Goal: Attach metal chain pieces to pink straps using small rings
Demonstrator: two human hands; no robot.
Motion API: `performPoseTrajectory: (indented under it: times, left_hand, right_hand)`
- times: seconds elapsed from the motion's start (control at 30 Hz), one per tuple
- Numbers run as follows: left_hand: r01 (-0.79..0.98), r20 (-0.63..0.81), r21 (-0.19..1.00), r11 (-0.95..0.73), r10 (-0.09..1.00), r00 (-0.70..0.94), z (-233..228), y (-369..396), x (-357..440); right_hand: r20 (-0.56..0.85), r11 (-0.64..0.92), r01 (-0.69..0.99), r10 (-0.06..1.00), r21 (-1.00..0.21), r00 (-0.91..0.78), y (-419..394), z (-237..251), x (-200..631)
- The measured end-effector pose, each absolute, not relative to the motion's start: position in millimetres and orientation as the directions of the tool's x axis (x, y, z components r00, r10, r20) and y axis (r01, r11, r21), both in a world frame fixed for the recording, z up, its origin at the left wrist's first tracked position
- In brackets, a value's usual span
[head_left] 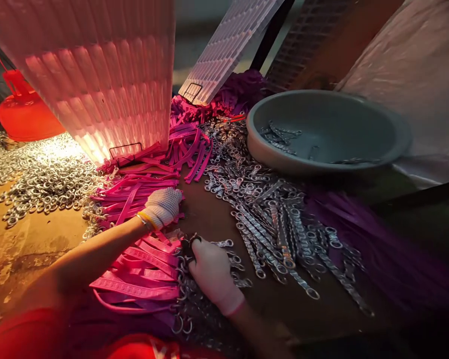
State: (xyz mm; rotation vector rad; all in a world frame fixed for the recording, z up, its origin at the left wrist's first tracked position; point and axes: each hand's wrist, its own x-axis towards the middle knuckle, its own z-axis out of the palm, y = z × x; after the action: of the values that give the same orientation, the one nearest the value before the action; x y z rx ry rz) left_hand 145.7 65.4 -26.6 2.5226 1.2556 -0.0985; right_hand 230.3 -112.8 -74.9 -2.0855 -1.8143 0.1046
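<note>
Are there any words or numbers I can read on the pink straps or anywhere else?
None can be read.
Pink straps: raised marks run along them, too blurred to read.
White crates, grey bowl, metal rings: no writing shows.

The left hand wore a white knitted glove with a dotted, nubbly weave and a yellow band at its cuff. The right hand wore a smoother pale glove ending in a pinkish ribbed cuff. Both forearms behind the cuffs were uncovered; red clothing showed nearer the body.
</note>
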Motion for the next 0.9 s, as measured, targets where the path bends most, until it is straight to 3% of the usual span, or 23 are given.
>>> performPoseTrajectory:
  times: [0.23, 0.37, 0.43, 0.53, 0.57, 0.63, 0.73, 0.83, 0.9]
  left_hand:
    - [0.805, -0.203, 0.284, -0.521, 0.788, 0.581, -52, 64, 164]
    - [0.737, -0.121, 0.385, -0.555, 0.762, 0.637, -39, 62, 139]
    - [0.679, -0.101, 0.505, -0.533, 0.745, 0.659, -31, 55, 123]
    - [0.508, -0.227, 0.839, -0.196, 0.722, 0.654, -21, 36, 96]
    - [0.432, -0.297, 0.902, -0.02, 0.697, 0.653, -18, 28, 87]
    - [0.314, -0.39, 0.92, 0.236, 0.647, 0.655, -14, 12, 72]
    - [0.206, -0.375, 0.924, 0.323, 0.652, 0.659, -11, -8, 58]
    - [0.172, -0.357, 0.929, 0.327, 0.674, 0.647, -11, -21, 53]
    - [0.239, -0.37, 0.929, 0.283, 0.674, 0.639, -11, -25, 51]
  right_hand:
    - [0.257, -0.063, 0.941, 0.954, -0.334, 0.155, -115, -99, 226]
    - [0.181, -0.102, 0.89, 0.963, -0.444, 0.2, -114, -94, 235]
    - [0.153, -0.125, 0.844, 0.959, -0.522, 0.237, -113, -83, 241]
    - [0.204, -0.038, 0.749, 0.952, -0.661, 0.229, -112, -58, 246]
    - [0.228, 0.023, 0.714, 0.954, -0.7, 0.193, -111, -49, 246]
    - [0.24, 0.107, 0.679, 0.965, -0.727, 0.106, -109, -35, 241]
    - [0.143, 0.068, 0.779, 0.989, -0.624, 0.028, -106, -21, 230]
    - [0.021, -0.012, 0.916, 1.0, -0.401, 0.022, -104, -13, 217]
    - [-0.016, -0.015, 0.964, 1.0, -0.267, 0.011, -103, -9, 210]
